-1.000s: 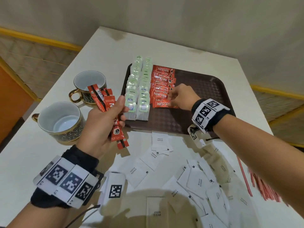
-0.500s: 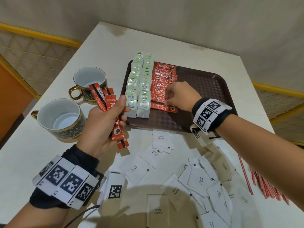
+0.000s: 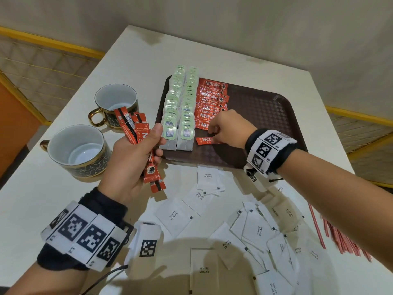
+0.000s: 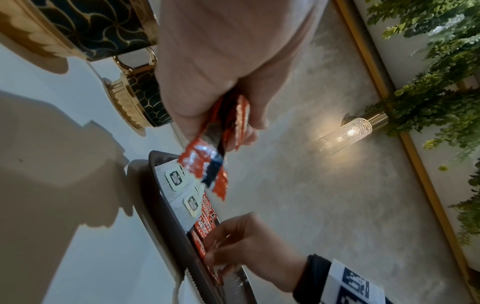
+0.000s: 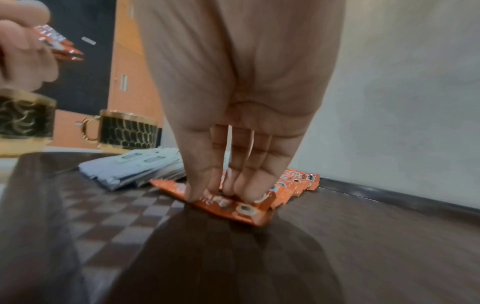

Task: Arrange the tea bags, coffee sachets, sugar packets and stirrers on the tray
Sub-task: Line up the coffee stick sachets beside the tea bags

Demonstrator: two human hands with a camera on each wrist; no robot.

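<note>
My left hand [image 3: 156,143] grips a bundle of red coffee sachets [image 3: 134,128] upright, just left of the brown tray [image 3: 265,116]. In the left wrist view the bundle [image 4: 207,164] hangs over the tray's corner. On the tray lie two rows of green tea bags [image 3: 180,107] and, beside them, a row of coffee sachets [image 3: 212,96]. My right hand [image 3: 214,135] pinches the nearest coffee sachet [image 3: 204,140] flat against the tray. In the right wrist view its fingertips [image 5: 246,189] sit on that sachet [image 5: 241,209]. White sugar packets [image 3: 255,228] lie scattered on the table in front of the tray, and red stirrers [image 3: 340,237] at the right.
Two dark, gold-trimmed cups [image 3: 76,150] [image 3: 116,99] stand left of the tray, close to my left hand. The tray's right half is bare. The white table ends at a wall behind and at yellow railings on both sides.
My right hand has drawn a little toward me along the coffee row and now sits on the nearest sachet. The left hand still holds its bundle in the same place.
</note>
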